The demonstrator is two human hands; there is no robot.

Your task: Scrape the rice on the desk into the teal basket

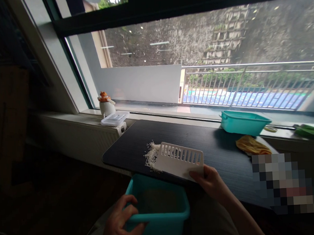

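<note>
My right hand (pixel 207 178) is closed on the right end of a flat white plastic panel (pixel 176 164) with a row of slots along its far side. The panel lies low over the black table, its left edge against a spread of small white grains (pixel 151 158) that look like rice. My left hand (pixel 123 219) grips the left rim of a turquoise plastic bin (pixel 160 216), fingers inside and thumb outside. That bin sits below the table's front edge, above my lap. Its inside is dim, and I cannot make out what covers the bottom.
A second turquoise bin (pixel 244 122) stands at the table's back right, with a yellow cloth (pixel 251 145) before it. A clear plastic lid (pixel 115 118) and a white pot with an orange top (pixel 107 105) rest by the radiator (pixel 94 130). Green cloth (pixel 312 132) lies on the right sill.
</note>
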